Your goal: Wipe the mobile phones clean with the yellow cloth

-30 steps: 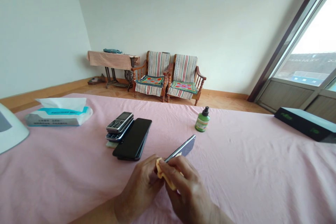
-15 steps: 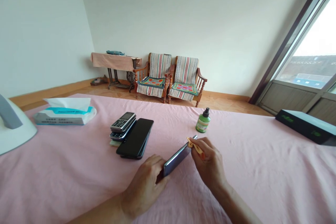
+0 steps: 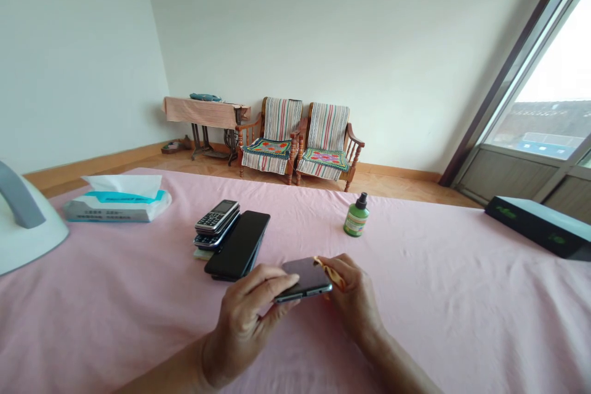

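Observation:
A dark smartphone [image 3: 308, 277] with a shiny metal edge is tilted above the pink cloth. My left hand [image 3: 249, 311] grips its left end, fingers over the top and thumb beneath. In my right hand [image 3: 355, 295] is a pinched yellow-orange cloth [image 3: 333, 274], pressed to the phone's right end. Left of the hands lie a stack of black smartphones [image 3: 240, 243] and a pile of keypad phones [image 3: 217, 221]. Beyond my right hand stands a green spray bottle [image 3: 356, 217], upright with a black nozzle.
A tissue pack [image 3: 117, 200] and a white object with a grey handle [image 3: 25, 221] are on the left. At the right edge sits a black box [image 3: 535, 225]. Past the pink-covered table [image 3: 438, 308] stand two wooden armchairs [image 3: 325, 141] and a cloth-draped sewing table [image 3: 203, 112].
The smartphone has turned from standing on edge to a flatter tilt, with its broad face now showing. My right hand has moved slightly left and down with the cloth.

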Available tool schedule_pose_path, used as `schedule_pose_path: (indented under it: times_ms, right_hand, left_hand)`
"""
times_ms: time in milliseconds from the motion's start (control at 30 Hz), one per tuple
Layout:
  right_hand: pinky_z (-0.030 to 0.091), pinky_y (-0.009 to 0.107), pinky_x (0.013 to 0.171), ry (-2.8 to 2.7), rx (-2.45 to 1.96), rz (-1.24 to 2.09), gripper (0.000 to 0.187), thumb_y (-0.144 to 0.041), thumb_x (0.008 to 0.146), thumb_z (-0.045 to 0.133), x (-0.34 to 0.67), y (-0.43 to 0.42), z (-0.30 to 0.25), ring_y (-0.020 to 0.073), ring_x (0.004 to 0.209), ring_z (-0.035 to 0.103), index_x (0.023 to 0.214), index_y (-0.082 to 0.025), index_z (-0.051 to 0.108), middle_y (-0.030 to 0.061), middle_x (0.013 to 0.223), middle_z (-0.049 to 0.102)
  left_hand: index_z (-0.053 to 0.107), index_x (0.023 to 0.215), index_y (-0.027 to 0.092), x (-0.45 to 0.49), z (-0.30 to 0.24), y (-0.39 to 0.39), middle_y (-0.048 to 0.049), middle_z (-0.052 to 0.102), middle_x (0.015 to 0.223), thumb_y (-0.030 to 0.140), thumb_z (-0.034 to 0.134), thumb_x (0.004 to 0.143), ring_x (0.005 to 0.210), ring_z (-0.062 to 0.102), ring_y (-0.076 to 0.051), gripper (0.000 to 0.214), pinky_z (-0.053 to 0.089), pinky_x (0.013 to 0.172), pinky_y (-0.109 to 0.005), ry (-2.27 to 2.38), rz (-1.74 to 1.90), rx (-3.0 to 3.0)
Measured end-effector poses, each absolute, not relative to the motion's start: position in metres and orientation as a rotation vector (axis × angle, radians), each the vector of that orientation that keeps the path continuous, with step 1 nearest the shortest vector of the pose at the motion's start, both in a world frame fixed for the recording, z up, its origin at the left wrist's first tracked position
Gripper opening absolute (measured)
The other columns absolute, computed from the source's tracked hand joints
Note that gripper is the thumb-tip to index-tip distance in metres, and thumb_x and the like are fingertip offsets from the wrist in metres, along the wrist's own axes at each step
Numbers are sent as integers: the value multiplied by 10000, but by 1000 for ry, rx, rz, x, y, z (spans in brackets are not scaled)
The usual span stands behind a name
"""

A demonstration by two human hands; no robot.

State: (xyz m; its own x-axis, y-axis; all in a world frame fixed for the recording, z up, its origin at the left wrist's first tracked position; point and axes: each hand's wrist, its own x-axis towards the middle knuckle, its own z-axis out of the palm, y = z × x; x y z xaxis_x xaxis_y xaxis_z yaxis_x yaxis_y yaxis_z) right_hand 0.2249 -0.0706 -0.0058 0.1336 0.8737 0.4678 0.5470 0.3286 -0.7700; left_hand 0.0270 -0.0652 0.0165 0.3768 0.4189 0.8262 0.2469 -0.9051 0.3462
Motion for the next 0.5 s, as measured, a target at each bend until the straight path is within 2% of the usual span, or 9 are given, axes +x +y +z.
schedule_pose_path:
  times_ms: [133, 233, 367, 500]
  right_hand:
    - [489, 256, 638, -1427, -1364, 260, 185, -192, 805, 532, 226, -82, 10, 162, 717, 627, 962, -175, 630, 33, 810, 636]
    - [484, 234, 588, -1405, -1272, 92, 102, -160, 812, 524, 223, -99, 24, 146, 676, 611, 897, -198, 565, 13, 769, 616]
    - [493, 233, 627, -1614, -1064, -154, 204, -71, 793, 507, 211, -116, 27, 142, 731, 595, 942, -196, 568, 38, 834, 581]
    - [499, 261, 632, -1726, -1088, -265, 242, -49, 814, 485, 204, -116, 19, 160, 733, 589, 991, -181, 587, 66, 845, 578]
  left_hand:
    - [596, 1149, 154, 29, 7, -60, -84, 603, 971, 130, 506, 923, 911, 607, -168, 244, 499, 822, -247, 660, 1441, 2518]
    - [589, 1154, 161, 32, 4, -56, -87, 593, 990, 133, 499, 926, 933, 604, -173, 247, 502, 829, -257, 690, 1403, 2492]
    - [591, 1134, 178, 31, 8, -54, -76, 594, 972, 162, 516, 923, 910, 609, -175, 224, 513, 799, -261, 705, 1428, 2417]
    - [611, 1086, 186, 31, 11, -54, -66, 598, 947, 187, 523, 923, 889, 609, -175, 186, 511, 791, -262, 752, 1450, 2363]
